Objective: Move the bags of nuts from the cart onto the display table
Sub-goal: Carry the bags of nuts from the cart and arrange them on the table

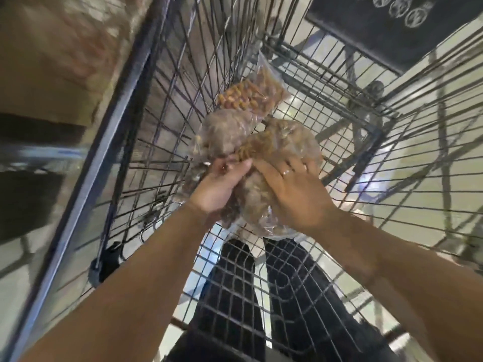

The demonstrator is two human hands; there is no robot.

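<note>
Bags of nuts (285, 137) sit bunched in the middle of the wire cart (167, 105), all inside its basket. We count at least four clear plastic packs pressed against one another. A pack of paler nuts (251, 96) lies at twelve o'clock from the heap, low against the cart floor.

Our left hand (222, 186) reaches in from seven o'clock with fingers curled and thumb closed, pinching the film of a darker pack (224, 131) at the heap's centre. Our right hand (295, 192) reaches in from five o'clock and lies spread, fingers fairly straight, over the pack beside it (a ring (285, 172) shows on one finger).

The two hands are nearly touching, and we judge this deliberate. Slack plastic slides, so one hand pinches while the other pins and gathers, which should let several packs go up in one lift.

A dark mat (392, 24) lies on the floor at one o'clock, beyond the cart. At nine o'clock a blurred brown surface (52, 61) runs alongside the cart; we cannot tell whether it is the display table. For these packs, the move out of the cart is not yet made.
</note>
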